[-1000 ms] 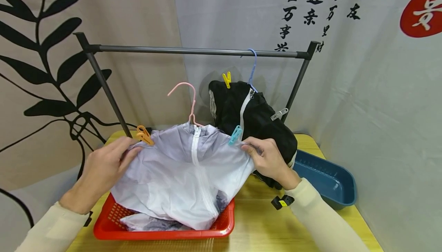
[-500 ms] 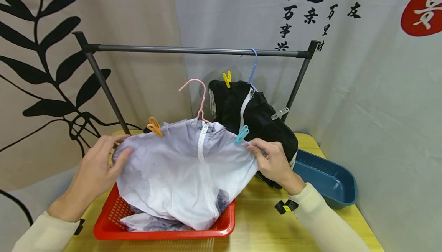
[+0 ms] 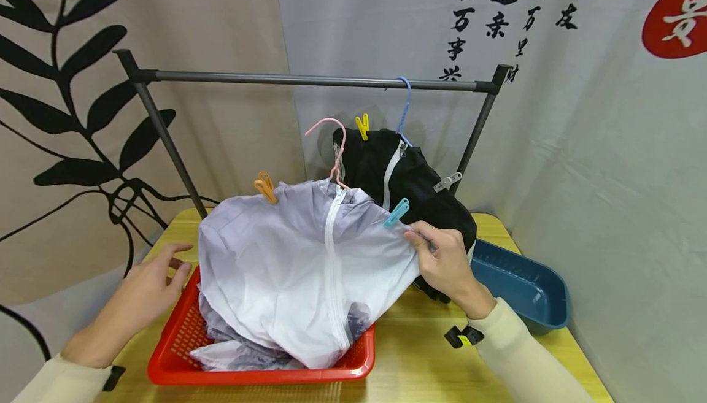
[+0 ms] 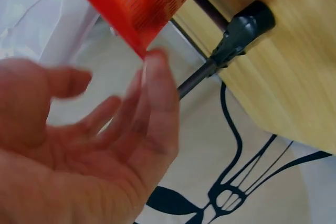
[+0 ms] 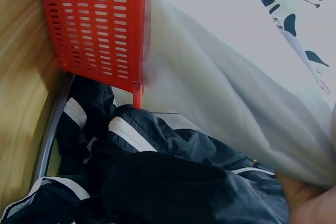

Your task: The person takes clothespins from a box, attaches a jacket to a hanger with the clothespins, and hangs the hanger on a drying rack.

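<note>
My right hand (image 3: 446, 260) pinches the right-side shoulder of a pale lilac-and-white zip jacket (image 3: 276, 249), holding it up over the red basket (image 3: 259, 377). In the right wrist view, the jacket's white cloth (image 5: 226, 72) stretches up from the thumb. A pink hanger (image 3: 343, 142) sticks out of the collar, tilted, its hook free in the air. An orange clothespin (image 3: 266, 188) sits on one shoulder and a teal clothespin (image 3: 397, 212) on the other. My left hand (image 3: 145, 289) is apart from the jacket, left of the basket, fingers loosely bent around nothing.
A grey rack (image 3: 309, 80) spans the back of the wooden table (image 3: 411, 360). A black jacket (image 3: 425, 188) hangs from it on a blue hanger (image 3: 405, 108), with yellow and grey clothespins. A blue basin (image 3: 521, 283) stands at the right. More cloth (image 3: 237, 354) lies in the basket.
My left hand has let go of the jacket's left shoulder and moved down and left. The jacket and pink hanger have shifted right and slightly up, with my right hand still holding.
</note>
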Demonstrator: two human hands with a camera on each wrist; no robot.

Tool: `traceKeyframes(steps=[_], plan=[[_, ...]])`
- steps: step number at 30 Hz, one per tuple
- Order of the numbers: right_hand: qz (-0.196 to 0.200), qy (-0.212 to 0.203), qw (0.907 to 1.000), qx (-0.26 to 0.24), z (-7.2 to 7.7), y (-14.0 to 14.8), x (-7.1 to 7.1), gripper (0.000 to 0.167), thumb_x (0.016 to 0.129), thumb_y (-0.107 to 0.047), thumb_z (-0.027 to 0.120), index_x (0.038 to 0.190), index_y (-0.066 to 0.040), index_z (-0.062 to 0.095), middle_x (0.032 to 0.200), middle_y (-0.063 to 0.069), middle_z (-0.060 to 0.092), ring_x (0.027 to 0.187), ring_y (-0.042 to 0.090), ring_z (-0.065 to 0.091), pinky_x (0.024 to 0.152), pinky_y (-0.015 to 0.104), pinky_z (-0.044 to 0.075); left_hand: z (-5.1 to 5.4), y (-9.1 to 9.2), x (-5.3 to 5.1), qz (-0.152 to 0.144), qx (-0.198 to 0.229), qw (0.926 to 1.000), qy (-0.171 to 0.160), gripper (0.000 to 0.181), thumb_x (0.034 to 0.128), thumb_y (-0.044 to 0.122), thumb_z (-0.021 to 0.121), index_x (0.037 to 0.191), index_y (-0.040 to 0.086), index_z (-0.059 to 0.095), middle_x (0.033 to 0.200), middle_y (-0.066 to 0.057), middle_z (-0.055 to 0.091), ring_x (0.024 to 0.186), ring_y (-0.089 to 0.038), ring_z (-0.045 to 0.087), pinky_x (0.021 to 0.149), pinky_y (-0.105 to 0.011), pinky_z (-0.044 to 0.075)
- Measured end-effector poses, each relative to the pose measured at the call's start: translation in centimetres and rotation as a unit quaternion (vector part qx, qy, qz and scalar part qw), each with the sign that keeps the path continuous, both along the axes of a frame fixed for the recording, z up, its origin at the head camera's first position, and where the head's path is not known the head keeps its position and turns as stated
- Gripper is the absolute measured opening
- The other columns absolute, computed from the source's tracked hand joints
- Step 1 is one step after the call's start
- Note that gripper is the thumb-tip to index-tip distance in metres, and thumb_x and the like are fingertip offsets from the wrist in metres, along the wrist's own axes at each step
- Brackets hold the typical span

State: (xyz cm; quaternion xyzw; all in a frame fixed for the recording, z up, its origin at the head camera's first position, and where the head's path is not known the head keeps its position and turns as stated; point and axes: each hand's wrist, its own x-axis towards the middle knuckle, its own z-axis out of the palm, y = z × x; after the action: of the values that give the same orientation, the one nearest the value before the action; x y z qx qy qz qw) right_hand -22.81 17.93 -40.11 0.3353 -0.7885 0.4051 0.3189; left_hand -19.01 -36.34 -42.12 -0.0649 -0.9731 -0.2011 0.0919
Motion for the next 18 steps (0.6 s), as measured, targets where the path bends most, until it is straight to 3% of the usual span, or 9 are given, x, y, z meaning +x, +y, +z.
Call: traceKeyframes(steps=[3,6,13,18], plan=[[-0.006,0.002,1.0000,-0.003,0.03,0.15,0.17,0.018,0.105,0.010,0.076,0.106,-0.007,0.083,0.064,-0.004,0.051,0.059,0.003,0.056,0.057,0.017,0.043,-0.47,-0.29,-0.10,-0.007,-0.006,0.9972,-0.074,0.053,0.1156,0.023,0.071,0.155,-0.009,0.055,0.117,-0.033,0.081,0.085,-0.034,0.080,0.072,-0.051,0.067],[-0.010,0.002,0.9999,-0.007,0.05,0.27,0.28,0.017,0.105,0.010,0.076,0.106,-0.006,0.083,0.065,-0.004,0.053,0.058,0.003,0.058,0.056,0.017,0.044,-0.81,-0.35,-0.16,-0.011,-0.005,0.9930,-0.117,0.062,0.1129,0.030,0.076,0.156,-0.009,0.053,0.110,-0.025,0.081,0.083,-0.027,0.075,0.070,-0.043,0.062],[-0.020,0.004,0.9998,-0.008,0.00,0.51,0.35,0.016,0.105,0.008,0.077,0.105,-0.007,0.083,0.063,-0.005,0.051,0.056,0.001,0.055,0.054,0.017,0.042,-0.79,-0.04,-0.21,-0.012,0.010,0.9920,-0.125,0.071,0.1080,0.026,0.082,0.158,-0.012,0.049,0.099,-0.016,0.075,0.075,-0.020,0.063,0.063,-0.033,0.051],[-0.017,0.006,0.9997,-0.012,0.08,0.67,0.44,0.016,0.105,0.009,0.077,0.105,-0.006,0.084,0.063,-0.005,0.051,0.056,0.000,0.054,0.053,0.017,0.042,-0.75,-0.18,-0.19,-0.012,0.027,0.9898,-0.140,0.070,0.1089,0.022,0.081,0.159,-0.014,0.048,0.098,-0.015,0.073,0.075,-0.020,0.062,0.063,-0.030,0.053]])
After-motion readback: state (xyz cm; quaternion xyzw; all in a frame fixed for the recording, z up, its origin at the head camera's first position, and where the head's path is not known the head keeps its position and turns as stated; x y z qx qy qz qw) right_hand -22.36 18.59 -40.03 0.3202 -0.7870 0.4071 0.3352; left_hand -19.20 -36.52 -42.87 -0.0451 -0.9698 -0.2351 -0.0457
